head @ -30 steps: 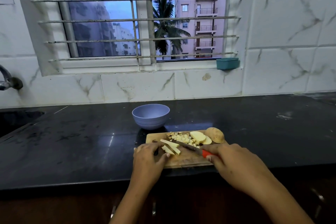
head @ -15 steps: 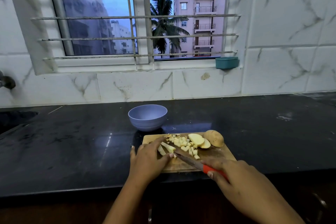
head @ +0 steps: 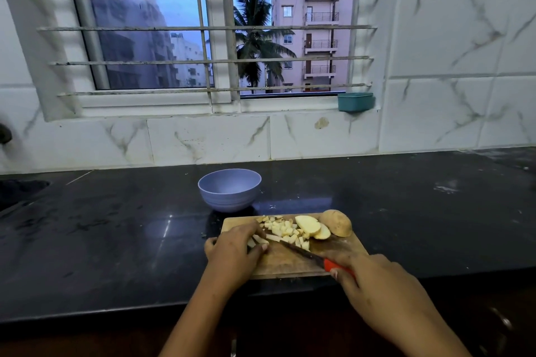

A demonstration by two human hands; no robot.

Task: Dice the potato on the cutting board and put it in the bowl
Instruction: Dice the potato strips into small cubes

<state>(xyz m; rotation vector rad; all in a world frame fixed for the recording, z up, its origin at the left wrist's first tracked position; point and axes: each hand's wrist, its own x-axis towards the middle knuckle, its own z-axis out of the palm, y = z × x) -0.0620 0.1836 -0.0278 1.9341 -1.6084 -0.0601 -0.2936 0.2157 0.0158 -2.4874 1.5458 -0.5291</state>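
Your left hand [head: 232, 252] pins the potato sticks [head: 259, 240] to the cutting board [head: 290, 266], fingers curled over them. Your right hand [head: 377, 290] grips the red-handled knife [head: 301, 253], blade tip at the sticks.

Step in hand, judged: crosscutting the sticks into cubes. Tuck your fingertips back from the edge and feed the sticks evenly for uniform dice.

The diced pile [head: 285, 230] lies just beyond and crowds the cutting zone. Two slices [head: 309, 224] and an unpeeled end piece [head: 336, 222] wait at the far right of the board.

The bowl [head: 229, 190] stands just behind the board on the black counter [head: 116, 240]; its contents are not visible. A teal tub [head: 355, 101] sits on the sill, well apart.
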